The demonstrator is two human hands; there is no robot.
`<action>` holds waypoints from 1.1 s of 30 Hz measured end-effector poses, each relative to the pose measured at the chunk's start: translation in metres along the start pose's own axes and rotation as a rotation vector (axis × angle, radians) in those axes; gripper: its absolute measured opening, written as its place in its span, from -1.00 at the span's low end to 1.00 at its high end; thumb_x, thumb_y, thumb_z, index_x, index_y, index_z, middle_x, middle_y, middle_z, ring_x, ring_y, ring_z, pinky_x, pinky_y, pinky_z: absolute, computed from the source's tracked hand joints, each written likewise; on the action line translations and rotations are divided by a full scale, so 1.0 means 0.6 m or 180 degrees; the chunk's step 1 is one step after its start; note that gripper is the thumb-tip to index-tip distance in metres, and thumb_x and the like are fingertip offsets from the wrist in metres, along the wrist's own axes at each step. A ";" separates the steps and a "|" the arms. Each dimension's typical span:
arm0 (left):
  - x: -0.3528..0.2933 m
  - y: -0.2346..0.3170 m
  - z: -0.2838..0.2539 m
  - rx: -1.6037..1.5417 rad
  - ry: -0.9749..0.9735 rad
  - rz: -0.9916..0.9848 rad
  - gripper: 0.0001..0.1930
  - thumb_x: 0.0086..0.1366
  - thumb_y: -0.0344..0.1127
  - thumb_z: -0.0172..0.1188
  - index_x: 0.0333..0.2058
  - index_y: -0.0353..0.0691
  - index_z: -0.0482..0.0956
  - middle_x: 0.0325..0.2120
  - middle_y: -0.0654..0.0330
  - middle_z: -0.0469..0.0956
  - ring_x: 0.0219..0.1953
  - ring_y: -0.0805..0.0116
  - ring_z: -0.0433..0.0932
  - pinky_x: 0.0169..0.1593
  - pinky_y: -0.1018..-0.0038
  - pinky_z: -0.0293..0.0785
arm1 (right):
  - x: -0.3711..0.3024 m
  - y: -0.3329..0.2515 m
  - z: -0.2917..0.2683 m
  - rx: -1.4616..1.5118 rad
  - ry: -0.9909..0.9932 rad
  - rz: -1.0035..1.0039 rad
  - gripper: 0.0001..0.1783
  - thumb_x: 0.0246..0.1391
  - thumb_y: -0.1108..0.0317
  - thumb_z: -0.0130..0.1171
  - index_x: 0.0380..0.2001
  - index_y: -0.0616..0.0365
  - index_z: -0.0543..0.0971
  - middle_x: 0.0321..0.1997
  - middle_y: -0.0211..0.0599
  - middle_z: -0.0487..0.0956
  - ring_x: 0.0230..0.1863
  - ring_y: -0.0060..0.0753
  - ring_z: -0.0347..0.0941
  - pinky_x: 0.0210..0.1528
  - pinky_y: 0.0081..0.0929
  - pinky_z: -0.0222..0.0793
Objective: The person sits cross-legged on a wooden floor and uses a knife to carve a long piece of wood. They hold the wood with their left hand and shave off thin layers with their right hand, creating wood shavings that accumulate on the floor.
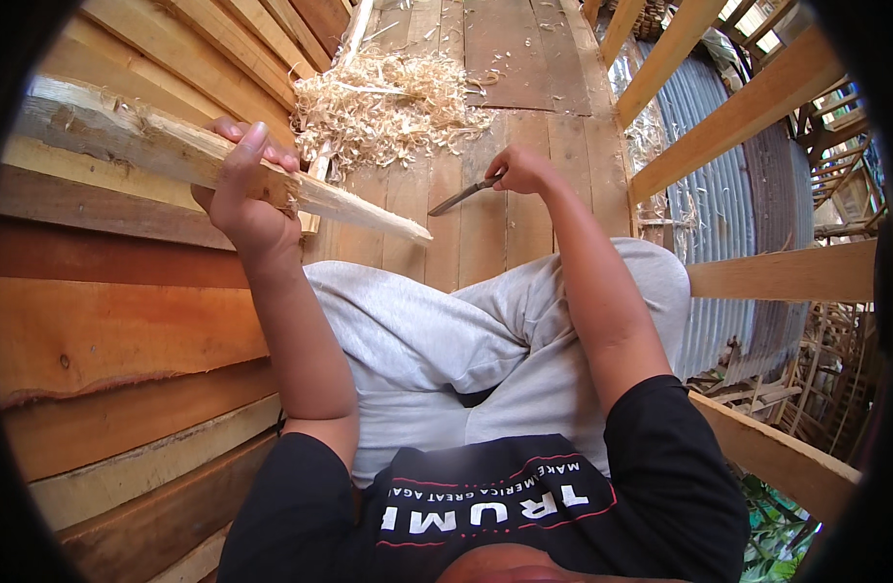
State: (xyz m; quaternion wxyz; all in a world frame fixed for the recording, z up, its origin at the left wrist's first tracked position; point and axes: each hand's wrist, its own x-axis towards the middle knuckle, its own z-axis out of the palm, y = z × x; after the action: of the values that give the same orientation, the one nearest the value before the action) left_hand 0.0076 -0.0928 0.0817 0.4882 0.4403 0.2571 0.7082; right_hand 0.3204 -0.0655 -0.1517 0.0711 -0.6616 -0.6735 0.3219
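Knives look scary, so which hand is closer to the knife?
Right: the right hand holds the knife; the left hand is off to its left, gripping a stick.

The print I can make out is on the chest of my black T-shirt [466,515], upside down from where I look. One big word in white block capitals [563,496] runs across it, its end lost in a fold at my left. A line of smaller white capitals [563,468] sits beyond it, toward my lap, also cut off at that end. Thin red lines [617,486] and small red marks edge the lettering.
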 end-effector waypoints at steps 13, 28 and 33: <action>0.002 0.002 -0.004 0.0054 -0.0066 0.0079 -0.77 0.03 -0.49 0.27 -0.34 -0.20 0.41 -0.67 0.26 0.36 -0.61 0.46 0.41 -0.48 0.46 0.39 | -0.007 -0.015 -0.017 0.0158 0.0200 0.0178 -0.70 -0.15 0.27 0.32 -0.24 -0.12 0.73 -0.27 -0.31 0.69 -0.24 -0.30 0.61 -0.16 -0.38 0.49; 0.003 -0.002 -0.003 0.0031 0.0037 0.0096 -0.77 0.03 -0.51 0.28 -0.35 -0.21 0.41 -0.62 0.26 0.36 -0.60 0.46 0.42 -0.49 0.46 0.42 | 0.000 0.002 0.000 -0.0011 0.0440 0.0089 -0.69 -0.14 0.21 0.36 -0.25 -0.01 0.72 -0.29 -0.23 0.69 -0.29 -0.30 0.60 -0.18 -0.40 0.49; 0.003 -0.006 -0.001 0.0014 0.0000 0.0169 -0.78 0.04 -0.54 0.26 -0.34 -0.24 0.42 -0.62 0.24 0.38 -0.63 0.44 0.42 -0.51 0.47 0.43 | 0.008 0.017 -0.008 0.0354 0.0766 0.0282 -0.70 -0.10 0.26 0.35 -0.21 0.02 0.71 -0.29 -0.21 0.69 -0.27 -0.33 0.60 -0.16 -0.42 0.49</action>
State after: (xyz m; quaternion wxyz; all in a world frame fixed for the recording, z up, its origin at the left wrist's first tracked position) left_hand 0.0084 -0.0900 0.0793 0.4683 0.4482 0.2470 0.7203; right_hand 0.3308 -0.0601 -0.1549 0.1737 -0.7196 -0.6113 0.2798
